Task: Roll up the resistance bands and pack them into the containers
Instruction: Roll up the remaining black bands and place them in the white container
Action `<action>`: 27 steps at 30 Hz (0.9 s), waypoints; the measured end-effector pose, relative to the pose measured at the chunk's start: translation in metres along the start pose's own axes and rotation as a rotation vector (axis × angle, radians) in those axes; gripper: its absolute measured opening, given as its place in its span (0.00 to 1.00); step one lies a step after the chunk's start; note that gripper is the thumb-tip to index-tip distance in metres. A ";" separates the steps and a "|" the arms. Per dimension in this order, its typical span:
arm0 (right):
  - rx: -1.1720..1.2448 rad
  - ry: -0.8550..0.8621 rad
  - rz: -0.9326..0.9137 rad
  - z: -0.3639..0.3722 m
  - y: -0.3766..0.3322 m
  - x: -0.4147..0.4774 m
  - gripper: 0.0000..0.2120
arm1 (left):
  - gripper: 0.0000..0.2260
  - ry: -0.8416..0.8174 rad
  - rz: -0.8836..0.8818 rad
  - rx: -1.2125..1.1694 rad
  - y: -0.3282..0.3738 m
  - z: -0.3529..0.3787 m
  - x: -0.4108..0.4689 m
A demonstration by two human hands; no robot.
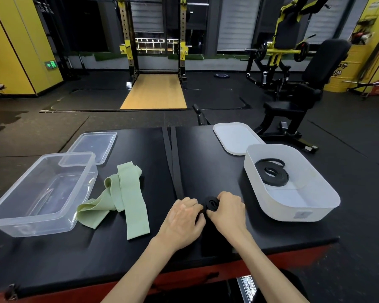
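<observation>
A black resistance band (211, 204) is partly rolled into a small coil between my hands, and its loose length (173, 154) runs away across the black padded table (140, 248). My left hand (182, 217) and my right hand (227, 212) both grip the coil. A rolled black band (272, 171) lies inside the white container (293, 212) on the right. A light green band (125, 197) lies unrolled and crumpled left of my hands. The clear plastic container (20, 221) stands on the left with nothing in it.
A clear lid (92, 145) lies behind the clear container and a white lid (234, 136) behind the white one. The table's front edge is red. Gym machines, a black seat and a squat rack stand beyond on the dark floor.
</observation>
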State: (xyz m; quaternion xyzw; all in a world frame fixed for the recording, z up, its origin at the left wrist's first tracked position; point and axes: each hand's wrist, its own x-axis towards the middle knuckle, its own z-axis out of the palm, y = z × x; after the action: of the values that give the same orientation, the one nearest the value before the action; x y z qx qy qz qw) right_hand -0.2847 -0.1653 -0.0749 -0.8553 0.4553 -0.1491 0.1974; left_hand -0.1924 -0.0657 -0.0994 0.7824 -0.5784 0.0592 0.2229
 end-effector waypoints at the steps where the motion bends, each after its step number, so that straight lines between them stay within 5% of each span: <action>1: 0.003 -0.010 0.001 -0.001 0.000 0.000 0.19 | 0.18 -0.006 0.001 -0.001 -0.001 0.000 0.000; 4: 0.012 -0.074 -0.008 -0.006 -0.002 -0.004 0.20 | 0.18 -0.014 0.007 0.007 -0.003 0.001 -0.002; 9: 0.065 -0.153 0.005 -0.008 0.006 -0.005 0.05 | 0.18 -0.012 0.008 0.019 -0.004 0.003 -0.002; 21: 0.347 -0.198 -0.012 0.000 0.027 -0.018 0.14 | 0.36 -0.019 -0.037 0.076 -0.002 0.001 -0.003; 27: 0.400 -0.205 -0.019 -0.004 0.034 -0.022 0.09 | 0.30 0.046 -0.034 0.173 -0.006 0.009 0.001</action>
State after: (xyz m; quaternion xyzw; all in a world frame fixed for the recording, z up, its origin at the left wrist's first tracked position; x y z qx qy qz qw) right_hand -0.3226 -0.1651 -0.0886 -0.8141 0.3859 -0.1508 0.4070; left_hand -0.1876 -0.0690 -0.1089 0.8070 -0.5524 0.1230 0.1687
